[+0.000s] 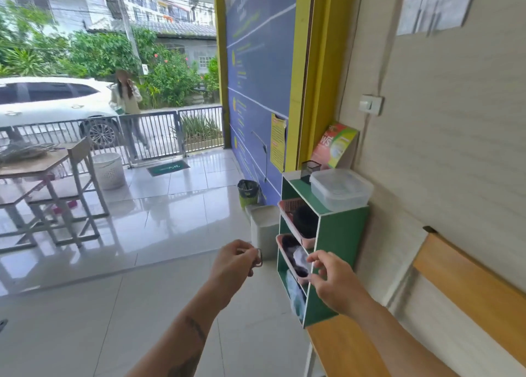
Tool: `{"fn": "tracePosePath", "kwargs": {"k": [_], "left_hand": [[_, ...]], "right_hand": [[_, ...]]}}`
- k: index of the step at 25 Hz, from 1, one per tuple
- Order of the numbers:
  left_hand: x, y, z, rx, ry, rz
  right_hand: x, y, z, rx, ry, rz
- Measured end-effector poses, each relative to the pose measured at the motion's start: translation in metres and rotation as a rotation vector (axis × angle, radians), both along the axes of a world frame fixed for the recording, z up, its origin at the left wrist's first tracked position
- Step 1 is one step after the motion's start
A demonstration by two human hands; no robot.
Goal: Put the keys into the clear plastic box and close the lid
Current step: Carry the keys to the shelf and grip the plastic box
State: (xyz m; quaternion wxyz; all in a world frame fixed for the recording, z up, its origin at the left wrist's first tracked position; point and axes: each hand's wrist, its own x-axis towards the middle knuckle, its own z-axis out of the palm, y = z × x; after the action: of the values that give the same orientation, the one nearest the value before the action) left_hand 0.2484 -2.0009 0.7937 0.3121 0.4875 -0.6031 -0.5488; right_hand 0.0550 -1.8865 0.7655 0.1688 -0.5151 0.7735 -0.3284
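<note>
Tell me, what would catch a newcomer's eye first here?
Probably the two bare arms reaching forward: the left hand pinches a small set of keys, the right hand hovers open beside it. Just beyond, a clear plastic box, lid on, sits atop a green shelf.

Red and green carton (334,144) right of centre above the green shelf, large pale letters reading roughly "WS", blue wall banner (260,72) upper centre with yellow lines of print too blurred to read, yellow notice (278,144) below it likewise illegible, papers (435,3) upper right unreadable

The head camera is looking forward and slightly down from standing height. It is facing the green shelf (338,234) at one o'clock, fairly near.
</note>
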Motion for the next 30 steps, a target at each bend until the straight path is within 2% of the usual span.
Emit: {"fn": "tracePosePath", "kwargs": {"k": [6, 11, 15, 19, 23, 30], "left_hand": [[-0.101, -0.156, 0.007, 0.009, 0.05, -0.151], [-0.204, -0.235, -0.01, 0.04, 0.099, -0.195], [-0.279, -0.3, -0.017, 0.103, 0.115, -0.255], [-0.336, -0.356, -0.024, 0.067, 0.037, -0.319], [-0.397, -0.434, -0.057, 0.061, -0.023, -0.412], [-0.447, -0.508, -0.106, -0.012, -0.199, -0.692]], "right_hand": [[-0.074, -0.132, 0.002, -0.032, -0.021, -0.145], [-0.16, -0.218, -0.01, -0.038, -0.042, -0.23], [-0.224, -0.278, -0.003, 0.004, 0.023, -0.257], [-0.271, -0.32, -0.003, 0.051, 0.082, -0.334], [-0.303, -0.361, -0.02, 0.076, 0.08, -0.502], [-0.292, -0.412, -0.041, 0.2, 0.11, -0.728]]}}
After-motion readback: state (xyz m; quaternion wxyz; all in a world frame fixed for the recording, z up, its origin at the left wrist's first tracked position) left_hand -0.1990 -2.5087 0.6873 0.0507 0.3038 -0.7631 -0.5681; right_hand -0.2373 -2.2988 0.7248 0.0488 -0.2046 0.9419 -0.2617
